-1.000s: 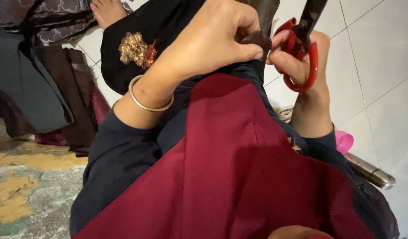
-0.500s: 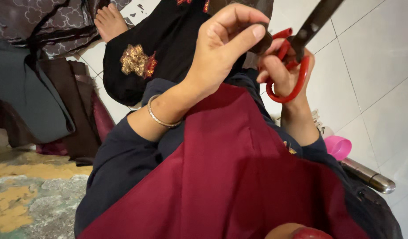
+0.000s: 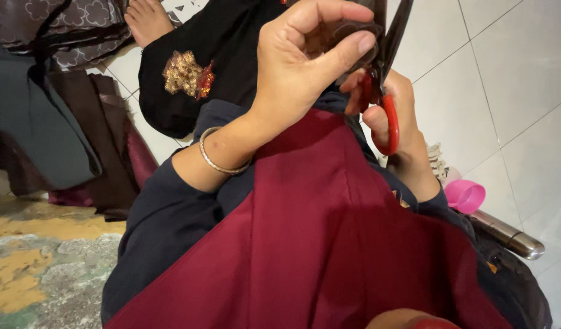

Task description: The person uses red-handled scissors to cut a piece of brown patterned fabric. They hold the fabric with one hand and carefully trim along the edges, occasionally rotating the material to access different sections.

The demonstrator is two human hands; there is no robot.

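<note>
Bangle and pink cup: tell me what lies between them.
In the head view, maroon cloth and the right hand's dark-sleeved wrist lie between the bangle and pink cup.

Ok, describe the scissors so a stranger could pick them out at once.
Start at the maroon cloth across the lap and follow it up to the two raised hands. The right hand grips the scissors: red loop handles and dark blades pointing up, the only red-handled tool there.

Two hands: left hand, right hand. One pair of red-handled scissors, one bangle. One pink cup.
</note>
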